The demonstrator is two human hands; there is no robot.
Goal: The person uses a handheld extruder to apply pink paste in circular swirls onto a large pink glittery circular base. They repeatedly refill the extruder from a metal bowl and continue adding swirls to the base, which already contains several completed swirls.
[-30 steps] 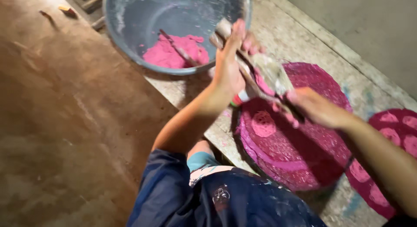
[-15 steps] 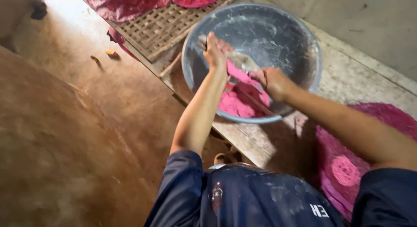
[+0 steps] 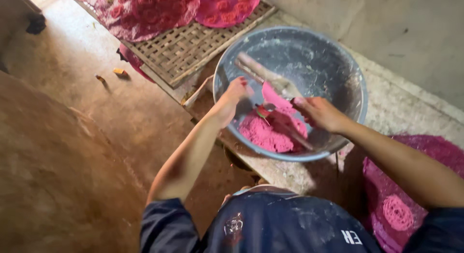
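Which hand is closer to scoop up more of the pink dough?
Probably the left hand: its fingers hang free just above the pink dough in the bowl. The right hand is busy holding the tool.

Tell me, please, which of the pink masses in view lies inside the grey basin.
The loose pink dough heaped in the grey basin, just below both hands; the other pink pieces lie on the woven mat or the round tray.

Dough (image 3: 273, 129) sits in basin (image 3: 338, 64), both hands over it. Woven tray (image 3: 193, 50) behind-left of basin, mat (image 3: 411, 204) to its right on ledge (image 3: 411, 103).
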